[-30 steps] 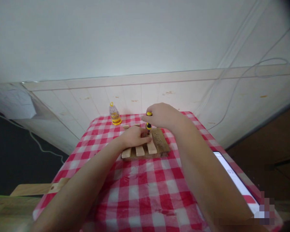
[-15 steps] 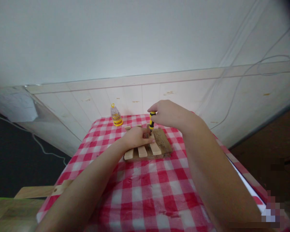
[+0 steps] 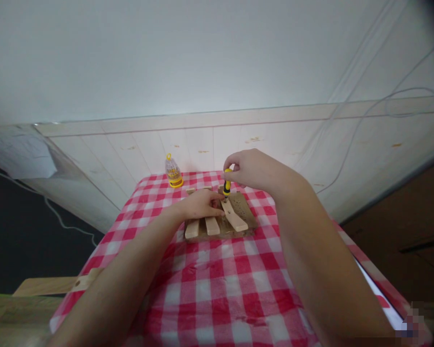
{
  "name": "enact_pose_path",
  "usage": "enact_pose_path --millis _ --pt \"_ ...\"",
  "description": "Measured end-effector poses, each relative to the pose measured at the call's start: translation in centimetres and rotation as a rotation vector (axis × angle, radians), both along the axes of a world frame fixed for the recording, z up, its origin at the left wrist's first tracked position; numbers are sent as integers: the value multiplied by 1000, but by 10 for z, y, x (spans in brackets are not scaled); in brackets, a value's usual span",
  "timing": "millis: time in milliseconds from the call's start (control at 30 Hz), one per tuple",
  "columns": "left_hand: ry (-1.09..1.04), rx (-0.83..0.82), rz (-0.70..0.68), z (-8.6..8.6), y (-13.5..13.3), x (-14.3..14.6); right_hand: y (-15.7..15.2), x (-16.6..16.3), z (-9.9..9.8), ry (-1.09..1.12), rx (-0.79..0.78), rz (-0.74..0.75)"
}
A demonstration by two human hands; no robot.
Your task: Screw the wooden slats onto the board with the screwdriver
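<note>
My right hand (image 3: 248,166) grips the top of a small black-and-yellow screwdriver (image 3: 227,185) between thumb and fingers. The tool stands nearly upright, its tip at the far part of a curved pale wooden piece (image 3: 235,219). My left hand (image 3: 202,205) lies over the neighbouring wooden pieces with index finger and thumb spread apart. The index fingertip is close to the screwdriver tip, and the thumb is at the curved piece's left edge. Two more pale pieces, the middle one (image 3: 212,226) and the left one (image 3: 192,229), lie partly under this hand. Beneath them is a brown board (image 3: 248,209) dotted with small holes.
A clear bit case with a yellow base (image 3: 174,173) stands at the table's back left. Red-and-white checked cloth (image 3: 217,289) covers the table, which meets a panelled wall (image 3: 191,144). Another wooden piece (image 3: 45,286) juts past the left edge. A white cable (image 3: 354,137) hangs at right.
The curved wooden piece has swung its near end to the right. My left thumb has slid from its top to its left edge. My right fingers have shifted on the screwdriver handle.
</note>
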State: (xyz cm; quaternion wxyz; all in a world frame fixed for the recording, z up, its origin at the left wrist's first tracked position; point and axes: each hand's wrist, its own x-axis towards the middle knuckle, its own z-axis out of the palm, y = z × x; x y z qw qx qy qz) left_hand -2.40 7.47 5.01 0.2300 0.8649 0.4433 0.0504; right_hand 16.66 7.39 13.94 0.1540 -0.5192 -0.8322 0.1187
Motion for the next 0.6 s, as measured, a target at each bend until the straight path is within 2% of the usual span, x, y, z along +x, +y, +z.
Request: enact_pose_path --millis 333,500,600 --pt "27 16 -26 1 -1 3 -5 0 7 -105 -69 25" --pt "15 2 -13 3 -2 3 4 -4 -1 -215 94 -75" --pt "11 1 -20 3 -3 4 8 -5 -6 -219 100 -119"
